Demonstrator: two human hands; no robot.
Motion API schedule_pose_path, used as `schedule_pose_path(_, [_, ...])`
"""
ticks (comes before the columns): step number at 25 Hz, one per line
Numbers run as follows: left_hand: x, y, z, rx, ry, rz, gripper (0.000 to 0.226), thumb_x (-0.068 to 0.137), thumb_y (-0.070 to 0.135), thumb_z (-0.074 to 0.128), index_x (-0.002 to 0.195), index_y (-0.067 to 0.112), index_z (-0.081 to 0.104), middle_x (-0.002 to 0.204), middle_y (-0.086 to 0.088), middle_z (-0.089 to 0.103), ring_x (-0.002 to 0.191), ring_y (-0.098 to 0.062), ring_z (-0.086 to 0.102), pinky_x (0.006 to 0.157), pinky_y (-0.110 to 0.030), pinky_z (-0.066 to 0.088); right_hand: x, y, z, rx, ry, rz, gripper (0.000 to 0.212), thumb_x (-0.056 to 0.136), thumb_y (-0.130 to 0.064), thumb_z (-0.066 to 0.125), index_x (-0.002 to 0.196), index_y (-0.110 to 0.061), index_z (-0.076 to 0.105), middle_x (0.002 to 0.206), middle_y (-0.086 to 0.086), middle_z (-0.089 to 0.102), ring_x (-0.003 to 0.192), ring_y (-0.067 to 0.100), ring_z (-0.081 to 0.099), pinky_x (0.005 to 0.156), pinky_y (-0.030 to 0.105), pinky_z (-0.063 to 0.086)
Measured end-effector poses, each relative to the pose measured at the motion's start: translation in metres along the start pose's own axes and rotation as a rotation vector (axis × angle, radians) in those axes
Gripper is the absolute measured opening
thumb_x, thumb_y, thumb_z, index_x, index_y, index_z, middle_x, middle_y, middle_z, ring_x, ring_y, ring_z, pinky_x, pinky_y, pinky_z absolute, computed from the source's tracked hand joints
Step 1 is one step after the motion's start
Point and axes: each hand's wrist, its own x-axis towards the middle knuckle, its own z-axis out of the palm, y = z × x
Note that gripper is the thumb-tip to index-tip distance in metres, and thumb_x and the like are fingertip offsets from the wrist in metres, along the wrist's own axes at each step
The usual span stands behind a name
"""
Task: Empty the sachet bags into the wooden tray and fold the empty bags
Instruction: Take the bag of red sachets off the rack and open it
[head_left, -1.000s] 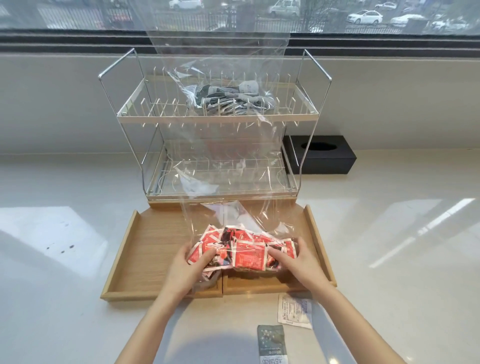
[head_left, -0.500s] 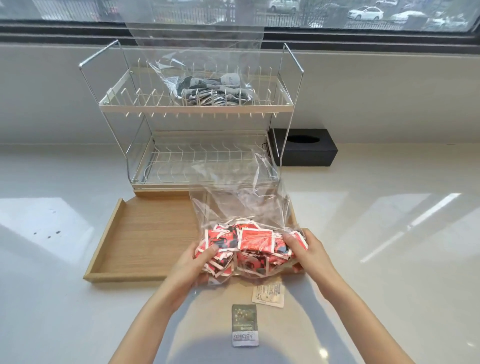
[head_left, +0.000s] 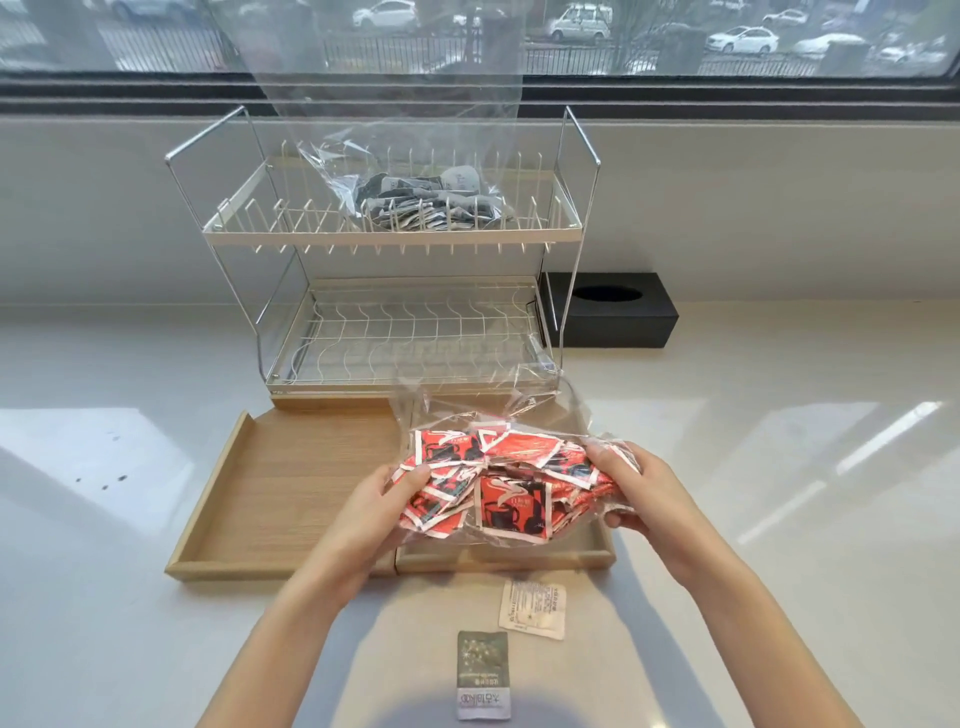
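Compared with half a second ago, the clear bag (head_left: 498, 483) of red sachets is tipped more to its side above the right half of the wooden tray (head_left: 291, 488). From the head view, the left hand (head_left: 382, 512) pinches its left end, and the right hand (head_left: 636, 491) clamps its right end. A second bag of grey sachets (head_left: 431, 205) lies on the upper shelf of the wire rack (head_left: 389, 236). Two loose sachets (head_left: 532, 609) lie on the counter before the tray.
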Motion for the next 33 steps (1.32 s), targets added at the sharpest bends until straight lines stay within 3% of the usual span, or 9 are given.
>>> schedule_pose_path(3, [0.004,0.007,0.003,0.031,-0.013,-0.009,0.024,0.090,0.021,0.051,0.109,0.008,0.055,0.087,-0.004,0.069,0.061,-0.007,0.066,0.058,-0.021,0.054,0.003,-0.003,-0.004,-0.041,0.016,0.011,0.026,0.089,-0.033,0.052,0.100,-0.012,0.062,0.070,-0.004,0.062,0.056,0.007,0.053,0.052,0.018,0.043])
schedule_pose_path(8, [0.007,0.017,0.004,-0.004,-0.031,-0.056,0.020,0.089,0.022,0.054,0.100,0.007,0.060,0.071,-0.001,0.073,0.055,-0.009,0.066,0.050,-0.020,0.054,0.003,-0.008,-0.008,0.016,0.005,-0.009,0.019,0.089,-0.030,0.053,0.089,-0.014,0.063,0.051,-0.012,0.061,0.042,-0.001,0.051,0.044,0.013,0.040])
schedule_pose_path(18, [-0.003,0.041,0.004,-0.028,-0.046,-0.002,0.023,0.088,0.020,0.054,0.104,0.004,0.060,0.079,-0.006,0.071,0.058,-0.010,0.065,0.053,-0.020,0.055,0.001,-0.029,-0.014,0.065,-0.034,-0.061,0.026,0.087,-0.034,0.055,0.090,-0.009,0.064,0.056,-0.007,0.062,0.044,0.002,0.050,0.042,0.014,0.039])
schedule_pose_path(24, [-0.008,0.067,-0.006,-0.080,-0.202,-0.003,0.024,0.088,0.015,0.051,0.105,0.001,0.061,0.077,-0.003,0.072,0.061,-0.007,0.066,0.060,-0.019,0.057,0.003,-0.047,-0.023,0.071,-0.071,-0.077,0.022,0.089,-0.032,0.052,0.083,-0.014,0.064,0.056,-0.011,0.063,0.047,-0.001,0.054,0.043,0.014,0.042])
schedule_pose_path(33, [-0.003,0.082,-0.005,-0.051,-0.120,0.066,0.010,0.089,0.016,0.052,0.087,0.010,0.060,0.061,0.006,0.070,0.051,-0.001,0.062,0.049,-0.015,0.052,0.009,-0.062,-0.029,0.089,-0.073,-0.136,0.025,0.090,-0.035,0.051,0.087,-0.016,0.067,0.065,-0.008,0.068,0.056,0.000,0.061,0.044,0.013,0.045])
